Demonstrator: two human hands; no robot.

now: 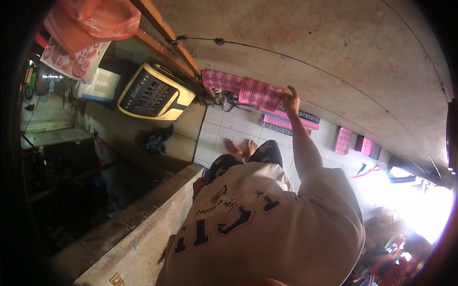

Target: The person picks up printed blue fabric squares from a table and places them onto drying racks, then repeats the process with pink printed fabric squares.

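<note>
Right hand (290, 100) reaches up, fingers pinched on the end of the pink checked cloth (243, 89) draped over a wire (267, 51) (left hand not in view). Risk, I'd judge: a hard tug slides the cloth off onto the tile floor (224, 124).

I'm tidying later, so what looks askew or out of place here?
The pink checked cloth hangs bunched and slanted on the line, gripped at one end by the right hand. A dark crumpled cloth lies on the floor.
</note>
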